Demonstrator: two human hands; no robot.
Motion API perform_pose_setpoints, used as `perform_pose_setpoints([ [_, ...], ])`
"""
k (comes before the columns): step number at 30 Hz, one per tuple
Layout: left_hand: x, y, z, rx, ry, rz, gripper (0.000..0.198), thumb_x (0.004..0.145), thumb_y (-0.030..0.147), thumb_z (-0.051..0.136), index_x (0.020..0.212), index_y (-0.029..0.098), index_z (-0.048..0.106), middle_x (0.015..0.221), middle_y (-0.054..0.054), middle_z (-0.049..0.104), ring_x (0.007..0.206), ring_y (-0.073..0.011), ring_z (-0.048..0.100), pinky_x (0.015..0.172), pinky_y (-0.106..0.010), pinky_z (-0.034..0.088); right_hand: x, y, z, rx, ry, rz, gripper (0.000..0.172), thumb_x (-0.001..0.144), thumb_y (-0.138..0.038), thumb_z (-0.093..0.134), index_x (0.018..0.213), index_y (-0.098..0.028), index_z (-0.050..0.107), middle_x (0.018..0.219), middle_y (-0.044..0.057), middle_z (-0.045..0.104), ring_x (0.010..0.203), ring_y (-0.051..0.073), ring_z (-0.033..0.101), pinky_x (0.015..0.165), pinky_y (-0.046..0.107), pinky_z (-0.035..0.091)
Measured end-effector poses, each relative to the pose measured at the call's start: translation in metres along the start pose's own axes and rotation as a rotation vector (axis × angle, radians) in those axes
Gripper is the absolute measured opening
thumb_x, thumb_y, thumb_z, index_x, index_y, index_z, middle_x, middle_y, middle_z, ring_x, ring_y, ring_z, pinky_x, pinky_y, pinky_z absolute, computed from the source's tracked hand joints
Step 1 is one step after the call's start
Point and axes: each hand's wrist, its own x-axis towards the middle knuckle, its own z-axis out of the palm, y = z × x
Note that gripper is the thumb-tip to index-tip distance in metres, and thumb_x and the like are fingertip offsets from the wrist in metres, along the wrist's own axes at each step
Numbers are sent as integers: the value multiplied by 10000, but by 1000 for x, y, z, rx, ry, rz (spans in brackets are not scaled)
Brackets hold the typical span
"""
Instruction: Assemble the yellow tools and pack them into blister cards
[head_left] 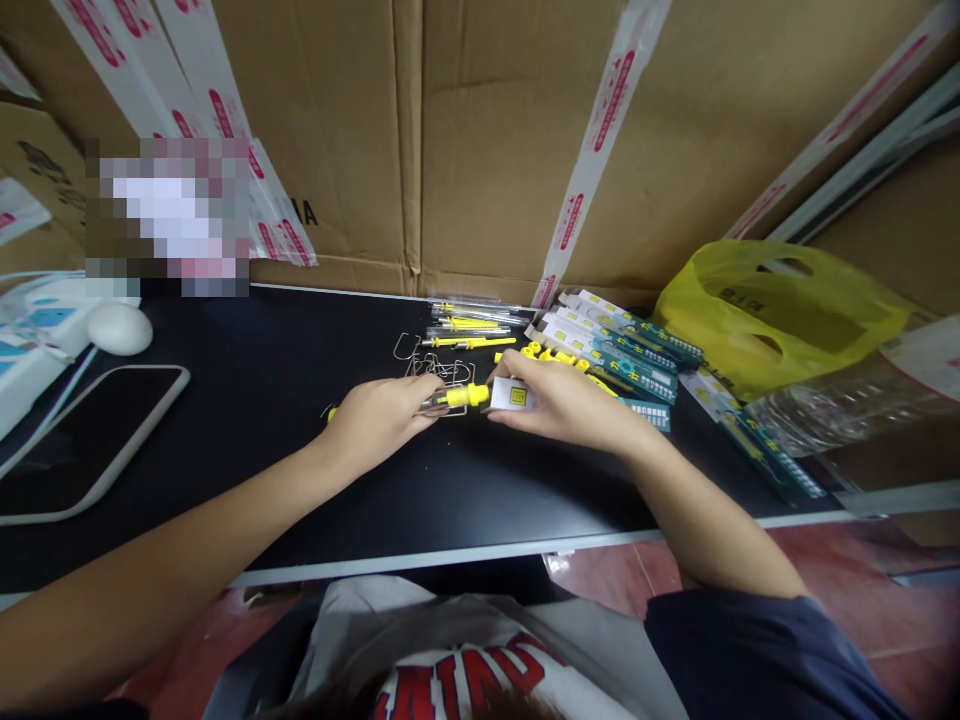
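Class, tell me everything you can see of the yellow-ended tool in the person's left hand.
The yellow-ended tool looks slim. Its exposed end is bright yellow and plastic-looking, with a wider collar near the tip; a clear-looking section shows beside the fingers. The left hand pinches it between thumb and fingers, hiding much of its length. It lies roughly level over the black tabletop, pointing toward the white carton in the right hand. Whether it touches that carton is unclear.

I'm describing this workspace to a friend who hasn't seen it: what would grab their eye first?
Probably the bright yellow bag at the right end of the black table. Then, near the middle, the left hand holding a yellow-ended item close to the white piece in the right hand.
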Motion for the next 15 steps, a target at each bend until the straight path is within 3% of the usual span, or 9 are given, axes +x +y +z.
perform_pose_setpoints([
  [8, -2, 11, -4, 202, -145, 2, 148, 923, 269, 470, 948, 189, 593, 890, -44, 706, 800, -220, 681, 594, -267, 413, 3, -9, 11, -138, -67, -9, 238, 826, -374, 647, 943, -212, 519, 868, 14, 677, 703, 164, 615, 558, 231, 296],
  [15, 0, 12, -3, 139, -317, -1, 170, 901, 304, 463, 928, 197, 591, 826, -54, 715, 741, -239, 699, 592, -273, 442, 3, -14, 18, -247, -80, -141, 166, 879, -300, 592, 985, -189, 528, 976, 52, 678, 806, 176, 633, 581, 247, 319],
])
